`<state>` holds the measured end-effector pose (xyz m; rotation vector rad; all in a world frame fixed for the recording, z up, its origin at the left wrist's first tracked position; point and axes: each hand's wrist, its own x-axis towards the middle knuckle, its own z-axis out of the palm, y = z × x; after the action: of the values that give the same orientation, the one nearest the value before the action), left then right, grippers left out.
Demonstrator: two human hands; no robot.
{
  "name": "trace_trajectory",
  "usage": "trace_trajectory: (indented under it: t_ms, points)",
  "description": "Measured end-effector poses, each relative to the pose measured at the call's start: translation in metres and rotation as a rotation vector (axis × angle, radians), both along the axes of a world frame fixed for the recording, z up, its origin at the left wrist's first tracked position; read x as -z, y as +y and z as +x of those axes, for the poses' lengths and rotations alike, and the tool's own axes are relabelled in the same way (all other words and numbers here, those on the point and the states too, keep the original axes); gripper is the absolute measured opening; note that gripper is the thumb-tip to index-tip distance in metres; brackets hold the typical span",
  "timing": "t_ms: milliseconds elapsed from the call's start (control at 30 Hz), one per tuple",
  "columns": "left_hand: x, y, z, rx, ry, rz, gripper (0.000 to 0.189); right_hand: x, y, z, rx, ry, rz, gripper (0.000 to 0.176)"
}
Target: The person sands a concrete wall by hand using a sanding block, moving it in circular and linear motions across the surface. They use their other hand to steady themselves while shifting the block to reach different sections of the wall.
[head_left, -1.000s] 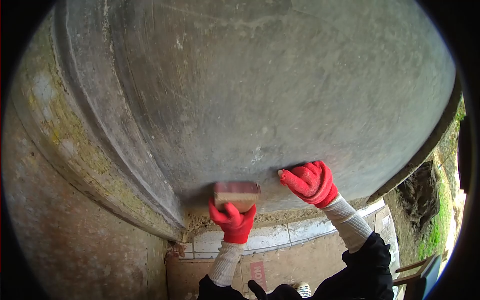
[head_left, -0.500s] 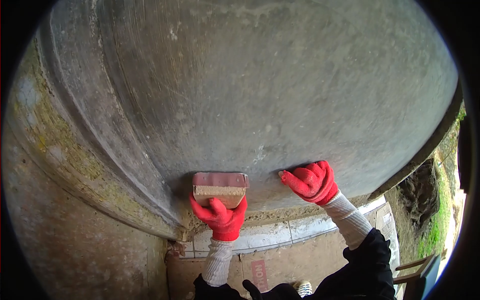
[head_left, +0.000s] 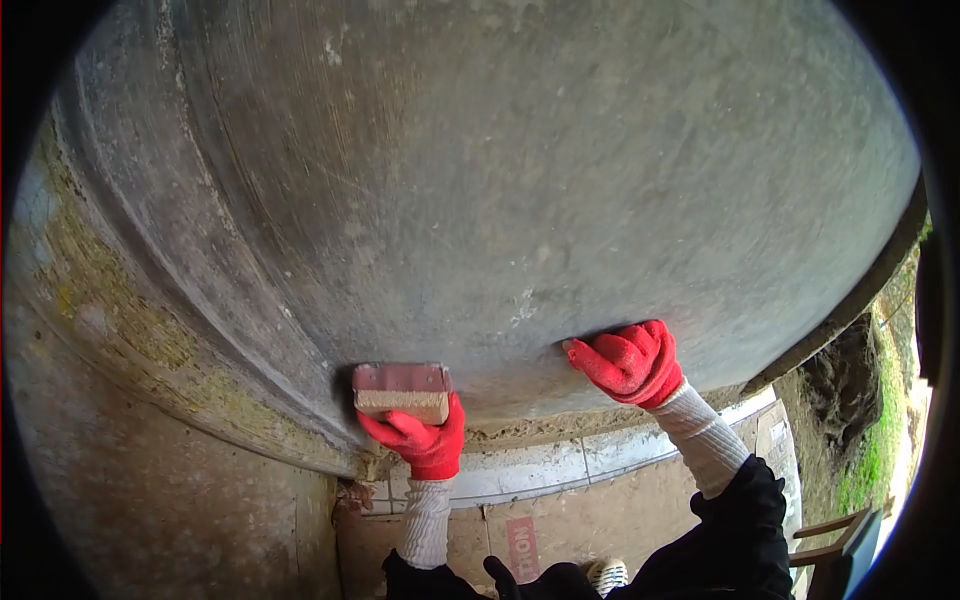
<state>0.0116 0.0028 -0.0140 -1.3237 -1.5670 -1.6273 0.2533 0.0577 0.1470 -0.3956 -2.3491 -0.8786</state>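
In left hand [head_left: 425, 445], 1 block [head_left: 402, 393]

The two gloves, left [head_left: 415, 440] and right [head_left: 632, 365], are red, with whitish ribbed cuffs. The block [head_left: 402, 392] is dull red above and tan below. The wall [head_left: 560, 200] is mottled grey; its left edge [head_left: 130, 310] has yellow-green patches. The near shoe [head_left: 607, 576] is striped dark and cream.

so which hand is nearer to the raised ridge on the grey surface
Left. The left hand, holding the block, is just right of the raised ridge's lower end; the right hand, against the grey surface, is farther to the right.
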Motion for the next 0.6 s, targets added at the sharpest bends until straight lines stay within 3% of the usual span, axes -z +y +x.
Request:
trace_trajectory:
  t_ms: [100, 133, 167, 233, 267, 367, 467, 600]
  points:
    - [0.028, 0.001, -0.002, 0.077, -0.105, -0.017, 0.113, 0.003, 0.001, 0.002, 0.017, -0.008, 0.005, 0.035]
    - [0.036, 0.003, -0.008, 0.221, -0.31, -0.059, 0.112, 0.005, 0.002, 0.003, 0.013, -0.007, 0.006, 0.035]
    - [0.045, 0.003, -0.008, 0.217, -0.312, -0.061, 0.112, 0.006, 0.003, 0.005, 0.029, -0.01, 0.021, 0.04]
    - [-0.031, -0.006, -0.003, -0.049, -0.047, -0.074, 0.112, 0.008, 0.002, 0.003, 0.043, -0.015, 0.024, 0.046]
    - [-0.051, -0.005, -0.005, -0.031, -0.021, -0.027, 0.112, 0.004, 0.001, 0.002, 0.03, -0.006, 0.036, 0.04]
    - [-0.025, 0.0, -0.008, -0.036, -0.003, 0.008, 0.112, 0.002, 0.001, 0.0, 0.007, 0.005, 0.022, 0.034]
    - [0.038, -0.001, -0.003, 0.0, -0.051, -0.03, 0.114, 0.005, 0.002, 0.004, 0.033, 0.002, 0.015, 0.039]
    - [0.008, -0.003, -0.005, 0.001, -0.077, -0.049, 0.117, 0.007, 0.0, 0.004, 0.079, -0.022, 0.033, 0.045]
